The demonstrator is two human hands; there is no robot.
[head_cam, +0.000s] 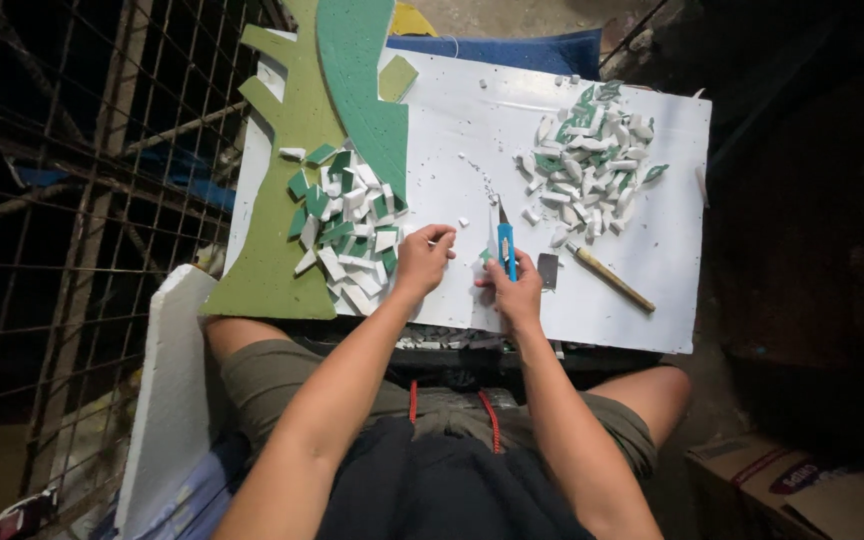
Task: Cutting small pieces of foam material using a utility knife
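Head view: white board [652,260] on lap, wire grid [72,200] left; right hand [514,290] grips blue cutter [505,248], left hand [422,258] fingers curled.

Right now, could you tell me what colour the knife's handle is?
Blue; the knife shows best in the head view.

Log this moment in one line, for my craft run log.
right hand: holds blue cutter | left hand: fingertips on white board

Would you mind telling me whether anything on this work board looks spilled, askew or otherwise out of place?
Small white crumbs are scattered over the white board between the two heaps of cut pieces. The wooden-handled tool lies askew near the right hand, which holds a blue cutter. Otherwise nothing stands out.
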